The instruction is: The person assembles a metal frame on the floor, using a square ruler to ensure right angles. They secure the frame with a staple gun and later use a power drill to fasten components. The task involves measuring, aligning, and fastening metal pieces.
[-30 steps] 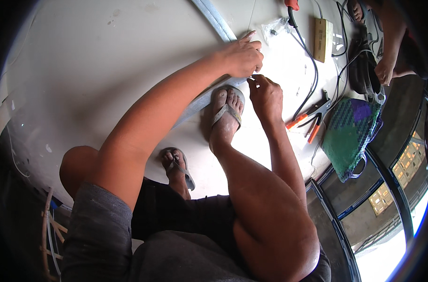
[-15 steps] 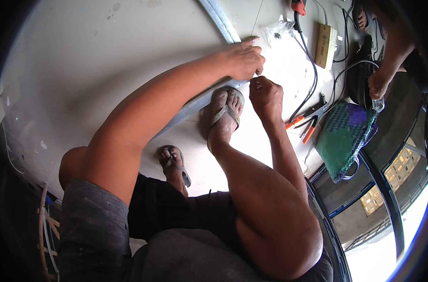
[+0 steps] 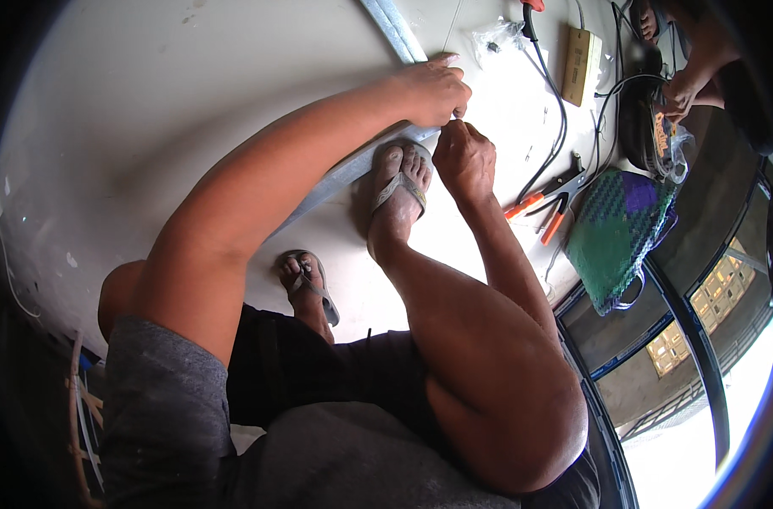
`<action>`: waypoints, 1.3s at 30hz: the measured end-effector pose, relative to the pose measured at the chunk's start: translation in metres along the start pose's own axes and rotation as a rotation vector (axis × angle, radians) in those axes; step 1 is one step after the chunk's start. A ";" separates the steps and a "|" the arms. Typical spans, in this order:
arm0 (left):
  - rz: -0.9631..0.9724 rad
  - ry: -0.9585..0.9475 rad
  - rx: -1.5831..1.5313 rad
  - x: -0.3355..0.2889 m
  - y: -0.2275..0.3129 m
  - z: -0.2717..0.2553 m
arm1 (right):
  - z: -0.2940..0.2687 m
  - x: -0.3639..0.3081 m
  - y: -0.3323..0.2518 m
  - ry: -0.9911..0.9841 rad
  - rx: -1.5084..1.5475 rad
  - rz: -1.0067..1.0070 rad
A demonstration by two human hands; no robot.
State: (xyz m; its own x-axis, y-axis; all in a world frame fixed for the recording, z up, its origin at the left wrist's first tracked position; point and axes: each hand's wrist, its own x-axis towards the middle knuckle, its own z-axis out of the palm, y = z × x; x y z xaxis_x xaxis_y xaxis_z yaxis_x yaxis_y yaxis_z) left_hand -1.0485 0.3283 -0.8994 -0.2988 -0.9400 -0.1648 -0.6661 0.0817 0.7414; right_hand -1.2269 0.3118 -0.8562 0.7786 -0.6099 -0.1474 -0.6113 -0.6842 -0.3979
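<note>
Pale concrete floor (image 3: pixel 191 110) spreads under a squatting person whose left hand (image 3: pixel 436 89) is curled on a grey metal strip (image 3: pixel 344 170), fingertips pinched together beside the right hand (image 3: pixel 464 159), which is closed in a fist just below it; whatever small thing they pinch is too tiny to tell. Beyond the left hand lies a crumpled clear plastic packet (image 3: pixel 497 38), with a flat yellowish rectangular box (image 3: pixel 580 55) further right. Right of the right hand lie orange-handled pliers (image 3: pixel 546 204) and a green-and-purple woven bag (image 3: pixel 620 229).

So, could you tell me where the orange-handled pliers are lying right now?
In the head view the orange-handled pliers lie on the pale floor to the person's right, just beyond the right hand and beside the green and purple woven bag.
</note>
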 end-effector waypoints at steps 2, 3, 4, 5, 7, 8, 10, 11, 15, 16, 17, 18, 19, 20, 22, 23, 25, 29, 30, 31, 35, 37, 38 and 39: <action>0.013 -0.004 0.012 0.001 -0.003 -0.002 | 0.004 0.000 -0.001 0.022 0.013 0.046; 0.037 -0.004 0.032 0.004 -0.005 -0.003 | 0.003 0.000 -0.002 0.020 0.022 0.045; 0.061 -0.004 0.052 0.005 -0.005 -0.002 | 0.001 0.004 -0.004 0.018 0.031 0.044; 0.029 0.015 0.027 0.001 -0.004 0.001 | 0.000 0.007 -0.005 0.017 0.040 0.043; 0.049 0.000 0.018 0.003 -0.004 -0.001 | 0.003 0.005 -0.005 0.015 0.021 0.049; 0.059 -0.007 0.014 0.004 -0.004 -0.002 | 0.004 0.005 -0.004 0.015 0.011 0.051; 0.018 0.006 -0.026 0.004 -0.003 0.000 | 0.002 0.007 -0.001 -0.037 0.027 0.075; 0.039 -0.012 -0.015 0.003 -0.001 0.002 | -0.001 0.001 -0.003 -0.059 0.041 0.128; 0.080 0.050 0.029 0.004 -0.010 0.010 | 0.004 -0.004 -0.005 -0.053 0.044 0.137; 0.073 0.075 0.030 0.004 -0.010 0.012 | 0.003 -0.005 -0.005 -0.061 0.031 0.125; 0.072 0.068 0.014 0.004 -0.012 0.012 | 0.004 -0.004 -0.007 -0.019 0.067 0.137; 0.075 0.059 -0.007 0.005 -0.012 0.008 | 0.006 -0.005 -0.008 -0.047 0.043 0.143; 0.077 0.050 -0.028 0.004 -0.011 0.006 | 0.008 -0.006 -0.009 -0.074 0.018 0.149; 0.086 0.044 -0.025 0.001 -0.009 0.007 | 0.009 -0.007 -0.009 -0.102 -0.006 0.154; 0.108 0.049 -0.010 -0.001 -0.008 0.004 | 0.001 0.002 -0.008 -0.149 -0.031 0.155; 0.129 0.044 -0.014 0.004 -0.006 0.002 | -0.002 0.004 -0.007 -0.154 -0.040 0.186; 0.140 0.022 -0.015 0.003 -0.005 -0.003 | -0.009 0.004 -0.016 -0.157 -0.010 0.240; 0.092 0.073 -0.036 -0.001 -0.006 0.003 | -0.009 -0.003 -0.006 -0.090 0.044 0.187; 0.087 0.048 -0.020 0.001 -0.005 0.002 | -0.008 -0.007 -0.004 -0.073 0.060 0.193; 0.081 0.023 -0.003 0.003 -0.007 0.000 | -0.006 -0.011 -0.003 -0.056 0.077 0.199; 0.096 0.086 -0.042 -0.001 -0.003 0.001 | -0.006 -0.014 -0.006 0.016 0.200 0.183; 0.099 0.097 -0.041 -0.002 -0.004 0.001 | -0.007 -0.011 -0.006 0.014 0.161 0.175; 0.095 0.102 -0.048 -0.002 -0.004 0.001 | -0.008 -0.009 -0.007 0.012 0.142 0.171; 0.093 0.108 -0.056 -0.001 -0.003 0.002 | -0.008 -0.008 -0.007 0.009 0.115 0.163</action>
State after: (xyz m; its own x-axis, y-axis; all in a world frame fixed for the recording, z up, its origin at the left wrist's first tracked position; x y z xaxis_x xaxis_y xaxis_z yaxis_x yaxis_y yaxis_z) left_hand -1.0474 0.3297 -0.9026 -0.2797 -0.9598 -0.0250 -0.5993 0.1541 0.7856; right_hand -1.2296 0.3181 -0.8448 0.6693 -0.7128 -0.2099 -0.7081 -0.5263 -0.4707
